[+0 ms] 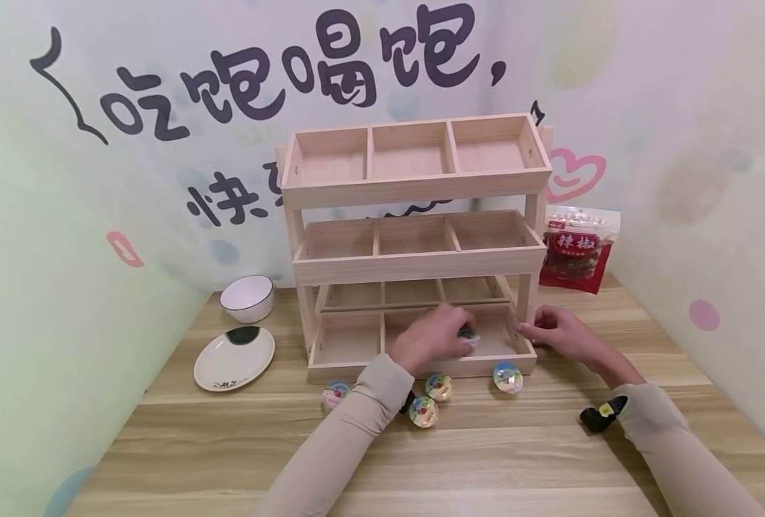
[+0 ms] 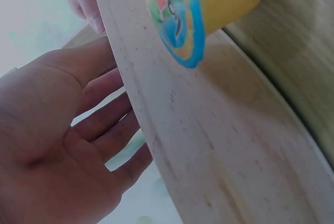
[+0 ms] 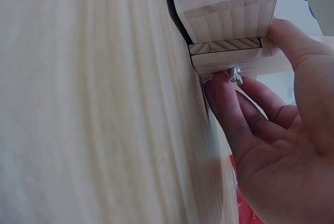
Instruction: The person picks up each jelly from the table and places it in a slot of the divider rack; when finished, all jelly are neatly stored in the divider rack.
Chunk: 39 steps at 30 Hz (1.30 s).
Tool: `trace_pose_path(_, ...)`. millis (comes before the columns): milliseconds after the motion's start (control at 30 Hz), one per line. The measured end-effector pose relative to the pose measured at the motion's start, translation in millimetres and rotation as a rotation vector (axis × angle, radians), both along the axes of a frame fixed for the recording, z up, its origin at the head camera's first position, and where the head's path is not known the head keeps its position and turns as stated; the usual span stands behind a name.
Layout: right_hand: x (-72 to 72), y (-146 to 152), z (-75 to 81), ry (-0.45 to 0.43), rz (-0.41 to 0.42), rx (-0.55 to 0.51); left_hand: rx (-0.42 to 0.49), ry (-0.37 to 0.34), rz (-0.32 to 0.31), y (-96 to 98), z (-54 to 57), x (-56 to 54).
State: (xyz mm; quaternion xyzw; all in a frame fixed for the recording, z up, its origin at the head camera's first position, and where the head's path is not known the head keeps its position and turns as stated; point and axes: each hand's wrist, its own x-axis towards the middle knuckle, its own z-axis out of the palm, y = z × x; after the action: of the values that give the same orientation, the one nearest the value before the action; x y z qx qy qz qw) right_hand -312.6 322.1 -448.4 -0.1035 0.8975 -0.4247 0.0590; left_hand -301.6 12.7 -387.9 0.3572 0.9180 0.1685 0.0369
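Observation:
My left hand (image 1: pixel 435 334) reaches over the front board of the wooden shelf's bottom tier (image 1: pixel 350 370). Its bent fingers are around a small jelly cup (image 1: pixel 468 337) with a printed lid, low in that tier. In the left wrist view, the left fingertips (image 2: pixel 136 164) disappear behind the board, so their contact is hidden. At the tier's right end, my right hand (image 1: pixel 566 336) grips the wooden frame (image 3: pixel 229 59), thumb on one side and fingers on the other, by a metal bolt (image 3: pixel 235 75). More jelly cups (image 1: pixel 508 377) lie on the table before the shelf.
To the left are a white bowl (image 1: pixel 248 299) and a white plate (image 1: pixel 230 362) with a dark patch. A red chili packet (image 1: pixel 576 251) leans against the wall behind the shelf's right side. Divided compartments make up the upper tier (image 1: pixel 415 188) and middle tier (image 1: pixel 415 267).

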Motion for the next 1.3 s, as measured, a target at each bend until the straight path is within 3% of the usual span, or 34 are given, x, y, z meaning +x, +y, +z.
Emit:
trace_pose_path(100, -0.2, 0.3, 0.3, -0.002, 0.002, 0.003, -0.021, 0.019, 0.010, 0.6, -0.1, 0.6)
trace_pose_path(267, -0.1, 0.7, 0.5, -0.010, 0.005, 0.003, -0.083, 0.127, 0.021, 5.6, 1.7, 10.7)
trace_pose_path(400, 0.3, -2.0, 2.6, -0.014, 0.005, 0.000, -0.081, 0.184, -0.020, 12.3, 7.5, 33.6)
trace_pose_path(500, 0.7, -3.3, 4.0, -0.011, 0.006, 0.002, -0.085, 0.251, -0.093, 19.4, 8.3, 55.3)
trace_pose_path(633, 1.1, -2.9, 3.9, -0.007, 0.005, 0.006, -0.108, 0.365, -0.154, 33.0, -0.6, 78.3)
trace_pose_path(767, 0.7, -3.1, 1.6, -0.020, 0.002, 0.009, -0.156, 0.452, -0.113, 42.8, -14.1, 90.4)
trace_pose_path(900, 1.8, -2.6, 0.2, -0.021, -0.006, 0.018, -0.163, 0.511, -0.082, 44.2, -24.0, 94.9)
trace_pose_path(1067, 1.3, -3.2, 2.6, -0.015, -0.005, 0.019, -0.152, 0.523, -0.110, 41.4, -27.6, 93.1)
trace_pose_path(1300, 0.7, -2.4, 1.7, -0.014, -0.003, 0.024, -0.143, 0.373, -0.153, 40.5, -25.4, 87.8)
